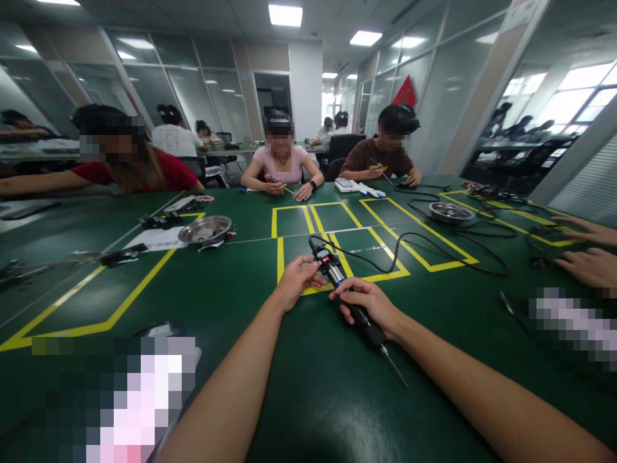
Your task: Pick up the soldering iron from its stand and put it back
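Screwdriver (365, 321) slants, tip twd near R corner of desk (313, 399), R hand (369, 299) gripping mid-barrel, closer to tip, L hand (295, 283) pinching rear end.

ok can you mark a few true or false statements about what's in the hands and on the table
1. The left hand and right hand are both on the black and silver cylindrical tool. True.
2. The thin metal tip points toward the person in pink. False: it points back toward the wearer's side.
3. Yellow tape marks out shapes on the green tabletop. True.
4. Only one round metal bowl is visible. False: one stands to the left, another to the right.
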A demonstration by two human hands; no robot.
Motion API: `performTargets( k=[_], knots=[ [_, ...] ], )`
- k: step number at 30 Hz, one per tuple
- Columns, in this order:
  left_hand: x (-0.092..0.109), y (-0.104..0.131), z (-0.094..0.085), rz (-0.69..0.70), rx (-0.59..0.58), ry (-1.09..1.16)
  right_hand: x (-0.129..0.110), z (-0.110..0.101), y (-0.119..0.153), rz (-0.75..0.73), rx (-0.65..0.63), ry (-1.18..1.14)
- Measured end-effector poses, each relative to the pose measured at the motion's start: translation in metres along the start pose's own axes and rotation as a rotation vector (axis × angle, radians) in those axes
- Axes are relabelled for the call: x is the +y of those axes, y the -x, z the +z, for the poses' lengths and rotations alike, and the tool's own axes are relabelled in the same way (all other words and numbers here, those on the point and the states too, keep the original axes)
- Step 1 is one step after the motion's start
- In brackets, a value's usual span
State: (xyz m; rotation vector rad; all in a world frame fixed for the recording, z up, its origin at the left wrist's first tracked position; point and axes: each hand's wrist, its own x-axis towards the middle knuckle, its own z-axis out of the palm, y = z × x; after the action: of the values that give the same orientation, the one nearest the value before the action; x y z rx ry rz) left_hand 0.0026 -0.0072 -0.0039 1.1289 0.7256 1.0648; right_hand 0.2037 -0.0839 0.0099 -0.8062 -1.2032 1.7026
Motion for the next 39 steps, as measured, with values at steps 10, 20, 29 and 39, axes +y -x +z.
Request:
performTargets(
  k=[10,20,29,39],
  knots=[
    [-0.006,-0.002,0.003,0.054,0.045,-0.229,-0.002,-0.013,0.009,0.033,-0.025,0.024],
    [-0.006,-0.001,0.003,0.026,0.002,-0.297,0.004,-0.014,0.008,0.007,0.020,-0.004],
    [-0.009,0.001,0.001,0.015,-0.013,-0.268,0.003,-0.014,0.011,0.010,0.022,0.024],
    [-0.008,0.000,0.009,0.035,-0.037,-0.415,-0.018,-0.029,0.001,0.072,0.166,0.260]
  ],
)
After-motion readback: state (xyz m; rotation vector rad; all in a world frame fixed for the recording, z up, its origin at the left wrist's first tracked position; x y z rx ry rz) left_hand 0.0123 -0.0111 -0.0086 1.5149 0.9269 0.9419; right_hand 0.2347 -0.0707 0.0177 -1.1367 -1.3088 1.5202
